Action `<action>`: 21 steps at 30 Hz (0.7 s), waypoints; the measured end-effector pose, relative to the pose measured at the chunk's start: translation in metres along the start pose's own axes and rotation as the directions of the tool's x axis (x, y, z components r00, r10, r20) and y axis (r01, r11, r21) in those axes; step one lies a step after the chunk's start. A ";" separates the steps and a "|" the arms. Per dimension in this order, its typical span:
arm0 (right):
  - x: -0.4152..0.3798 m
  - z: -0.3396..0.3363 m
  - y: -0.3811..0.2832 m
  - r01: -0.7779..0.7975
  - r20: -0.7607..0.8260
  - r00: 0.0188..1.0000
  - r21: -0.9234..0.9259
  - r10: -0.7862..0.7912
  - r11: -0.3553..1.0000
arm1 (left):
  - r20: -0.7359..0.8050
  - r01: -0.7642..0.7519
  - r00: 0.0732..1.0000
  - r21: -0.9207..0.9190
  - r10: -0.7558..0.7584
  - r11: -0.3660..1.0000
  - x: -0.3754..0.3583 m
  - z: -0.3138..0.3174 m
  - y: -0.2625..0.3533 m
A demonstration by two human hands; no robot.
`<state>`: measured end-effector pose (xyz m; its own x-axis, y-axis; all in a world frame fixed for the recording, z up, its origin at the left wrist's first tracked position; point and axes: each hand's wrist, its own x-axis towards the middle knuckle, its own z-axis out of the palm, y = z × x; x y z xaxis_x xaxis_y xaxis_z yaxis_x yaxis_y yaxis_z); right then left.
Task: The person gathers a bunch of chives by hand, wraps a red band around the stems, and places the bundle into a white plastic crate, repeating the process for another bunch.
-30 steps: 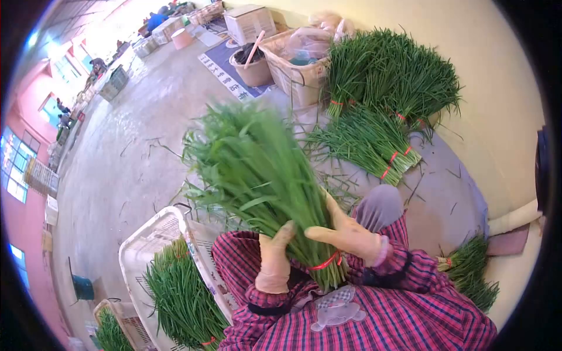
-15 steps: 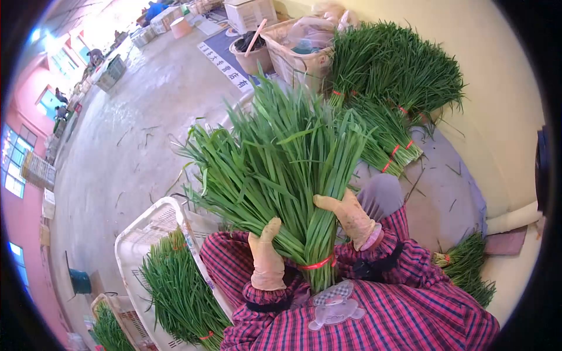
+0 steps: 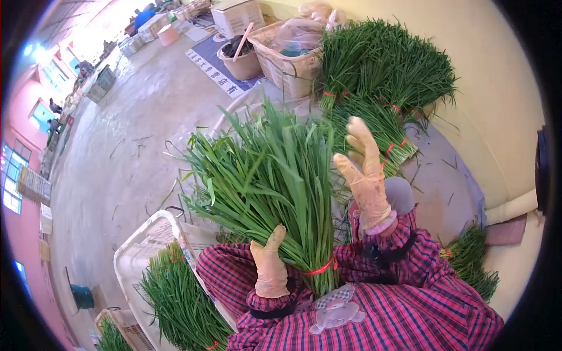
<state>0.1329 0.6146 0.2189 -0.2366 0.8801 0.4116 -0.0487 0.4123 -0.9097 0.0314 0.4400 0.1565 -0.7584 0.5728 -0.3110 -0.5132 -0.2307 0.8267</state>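
A large bundle of garlic chives [image 3: 275, 181] stands in front of my chest, leaves fanned upward and away. A red band [image 3: 319, 268] ties it near its base. My left hand [image 3: 270, 263], in a pale rubber glove, grips the bundle's lower left side, thumb up along the leaves; its other fingers are hidden behind them. Just right of the bundle, my gloved right hand [image 3: 367, 175] is raised with its fingers apart and nothing in it. Loose leaves hang out at the bundle's left edge.
At my left, a white plastic crate [image 3: 140, 234] holds more chives. Tied chive bundles [image 3: 392, 70] are piled by the wall, with another bundle [image 3: 473, 263] at right. Ahead stand a bucket [image 3: 241, 61], a basket with plastic bags [image 3: 293, 64] and a box [image 3: 237, 17].
My right hand has let go of the bundle's right side and lifted up and right, fingers opening. The leaves there have drawn inward. My left hand keeps its grip.
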 end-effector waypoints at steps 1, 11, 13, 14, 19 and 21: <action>0.011 0.000 -0.008 0.000 -0.002 1.000 -0.003 0.000 1.000 | -0.011 0.029 1.000 0.037 -0.029 0.999 0.001 -0.001 -0.001; 0.071 0.053 -0.030 0.596 0.681 0.680 -0.296 -0.273 0.746 | 0.035 -0.029 0.999 0.007 0.029 1.000 -0.005 0.006 0.000; 0.074 0.058 -0.029 0.622 0.675 0.677 -0.309 -0.295 0.720 | 0.064 -0.006 0.998 0.003 0.006 1.000 -0.005 0.004 0.000; 0.077 0.060 -0.028 0.633 0.721 0.639 -0.295 -0.268 0.716 | 0.066 -0.006 0.998 0.002 0.005 1.000 -0.005 0.006 0.000; 0.091 0.059 -0.017 0.648 0.781 0.554 -0.187 -0.288 0.739 | 0.076 0.010 0.997 0.030 -0.012 0.999 -0.004 0.003 0.001; 0.099 0.054 -0.017 0.666 0.795 0.525 -0.161 -0.304 0.729 | 0.072 0.011 0.997 0.026 -0.013 1.000 -0.002 0.001 -0.001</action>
<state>0.0575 0.6817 0.2719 -0.8810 0.1497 0.4489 -0.0366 0.9243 -0.3799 0.0340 0.4397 0.1572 -0.7209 0.6306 -0.2874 -0.5111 -0.2037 0.8350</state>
